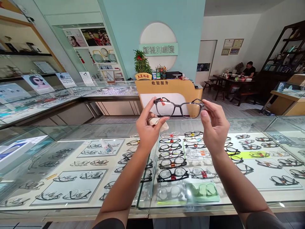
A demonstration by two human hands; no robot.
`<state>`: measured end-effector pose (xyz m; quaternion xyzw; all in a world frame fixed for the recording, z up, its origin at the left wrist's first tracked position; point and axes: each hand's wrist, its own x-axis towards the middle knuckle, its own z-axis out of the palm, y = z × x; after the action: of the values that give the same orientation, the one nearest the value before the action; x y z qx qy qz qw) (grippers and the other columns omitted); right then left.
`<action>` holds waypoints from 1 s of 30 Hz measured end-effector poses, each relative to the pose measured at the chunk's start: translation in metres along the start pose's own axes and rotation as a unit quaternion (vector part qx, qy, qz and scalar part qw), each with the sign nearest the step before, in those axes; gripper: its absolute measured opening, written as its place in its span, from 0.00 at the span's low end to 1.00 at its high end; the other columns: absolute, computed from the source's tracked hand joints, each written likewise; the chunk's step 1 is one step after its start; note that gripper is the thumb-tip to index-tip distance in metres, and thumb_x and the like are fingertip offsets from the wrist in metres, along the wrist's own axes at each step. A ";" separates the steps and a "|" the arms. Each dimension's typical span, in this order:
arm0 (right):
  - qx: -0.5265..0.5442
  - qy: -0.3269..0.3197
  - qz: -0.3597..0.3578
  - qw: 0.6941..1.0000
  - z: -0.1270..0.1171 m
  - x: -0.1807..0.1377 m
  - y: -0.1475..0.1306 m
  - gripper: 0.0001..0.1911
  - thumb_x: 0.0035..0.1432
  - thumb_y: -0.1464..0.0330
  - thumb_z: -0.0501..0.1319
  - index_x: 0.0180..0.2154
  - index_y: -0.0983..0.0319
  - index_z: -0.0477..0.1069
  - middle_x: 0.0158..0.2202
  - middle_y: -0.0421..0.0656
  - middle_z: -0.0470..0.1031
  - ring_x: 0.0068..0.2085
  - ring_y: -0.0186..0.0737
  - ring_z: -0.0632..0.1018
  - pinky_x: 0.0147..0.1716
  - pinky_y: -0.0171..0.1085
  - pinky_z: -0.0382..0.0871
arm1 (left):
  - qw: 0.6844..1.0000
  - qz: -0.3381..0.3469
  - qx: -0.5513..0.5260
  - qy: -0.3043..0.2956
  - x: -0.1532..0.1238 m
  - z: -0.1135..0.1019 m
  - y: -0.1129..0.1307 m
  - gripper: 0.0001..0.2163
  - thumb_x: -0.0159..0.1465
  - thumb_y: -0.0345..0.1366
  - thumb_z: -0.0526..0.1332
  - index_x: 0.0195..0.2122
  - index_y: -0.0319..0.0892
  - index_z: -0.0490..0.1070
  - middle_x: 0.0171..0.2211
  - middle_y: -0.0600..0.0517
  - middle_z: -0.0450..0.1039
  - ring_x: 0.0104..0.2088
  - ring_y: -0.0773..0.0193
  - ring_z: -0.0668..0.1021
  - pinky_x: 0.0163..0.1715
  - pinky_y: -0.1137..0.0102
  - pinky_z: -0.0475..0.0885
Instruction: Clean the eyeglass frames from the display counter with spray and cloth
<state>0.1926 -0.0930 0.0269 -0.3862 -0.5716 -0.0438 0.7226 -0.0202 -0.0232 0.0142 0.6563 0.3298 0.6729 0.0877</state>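
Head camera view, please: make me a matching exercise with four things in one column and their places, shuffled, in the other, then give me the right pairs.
Things
1. dark-framed glasses
2. pale cloth
3. white bottle
4. leafy plant

Places
A. on the wood-coloured desk
B. held up between the left hand and the right hand
C. at the glass display case, left of the left forearm
D. in the left hand only

Right pairs: 1-B, 2-D, 3-C, 4-A

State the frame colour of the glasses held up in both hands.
The glasses' frame looks black or very dark grey, best seen in the head view.
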 end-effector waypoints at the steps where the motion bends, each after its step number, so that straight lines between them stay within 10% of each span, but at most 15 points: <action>1: 0.007 0.007 0.016 1.000 0.001 0.000 0.003 0.16 0.74 0.59 0.62 0.59 0.50 0.78 0.57 0.48 0.80 0.59 0.51 0.82 0.58 0.57 0.80 | 1.000 0.001 0.009 0.001 -0.002 0.002 0.001 0.38 0.61 0.56 0.75 0.71 0.55 0.70 0.62 0.45 0.77 0.31 0.67 0.72 0.30 0.68 0.73; 14: 0.280 0.046 0.244 0.927 0.008 0.009 0.027 0.13 0.65 0.54 0.72 0.46 0.53 0.85 0.51 0.42 0.85 0.53 0.43 0.86 0.65 0.50 0.77 | 0.962 0.229 0.130 0.071 -0.021 0.007 0.019 0.34 0.67 0.52 0.72 0.72 0.51 0.68 0.64 0.40 0.76 0.47 0.57 0.83 0.37 0.68 0.80; 30: 0.263 0.034 0.267 0.927 0.007 0.008 0.030 0.14 0.65 0.53 0.72 0.45 0.54 0.83 0.44 0.42 0.84 0.47 0.41 0.84 0.47 0.42 0.79 | 0.988 0.131 0.065 0.043 -0.025 0.005 0.029 0.36 0.64 0.46 0.77 0.72 0.56 0.69 0.61 0.44 0.76 0.32 0.68 0.75 0.30 0.70 0.76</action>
<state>0.2050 -0.0644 0.0189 -0.3190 -0.4135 0.2896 0.8021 -0.0034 -0.0569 0.0095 0.6685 0.2874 0.6834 -0.0586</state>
